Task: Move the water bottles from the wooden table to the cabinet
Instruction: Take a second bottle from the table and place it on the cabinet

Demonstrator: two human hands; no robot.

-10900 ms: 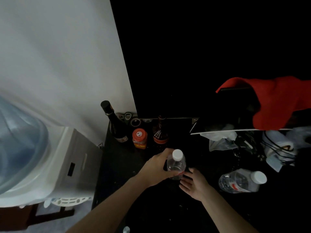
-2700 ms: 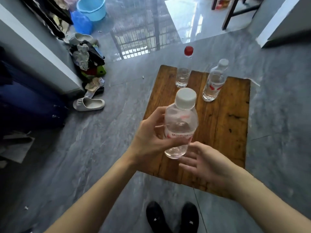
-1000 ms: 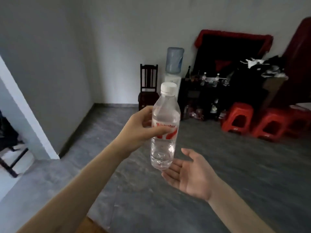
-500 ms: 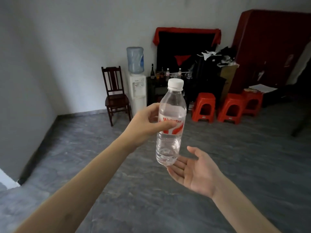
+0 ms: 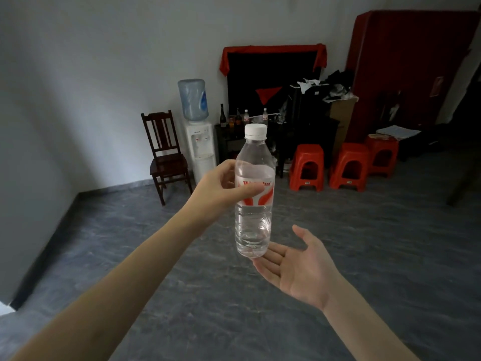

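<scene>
A clear water bottle (image 5: 253, 220) with a white cap and a red-and-white label is held upright in front of me, my left hand (image 5: 221, 191) wrapped around its middle. My right hand (image 5: 299, 267) lies palm up with fingers spread just under and to the right of the bottle's base, fingertips close to it. Across the room stands the dark cabinet (image 5: 229, 142), with two small water bottles (image 5: 246, 116) and some dark glass bottles on its top. The wooden table is out of view.
A water dispenser (image 5: 199, 142) and a dark wooden chair (image 5: 166, 157) stand left of the cabinet. Three red plastic stools (image 5: 307, 168) sit on the grey floor to its right, before a cluttered pile and a tall red wardrobe (image 5: 406, 69).
The view has swung from the wooden table to the far wall, and the cabinet now looks nearer. The bottle stays in my left hand, my right palm under it.
</scene>
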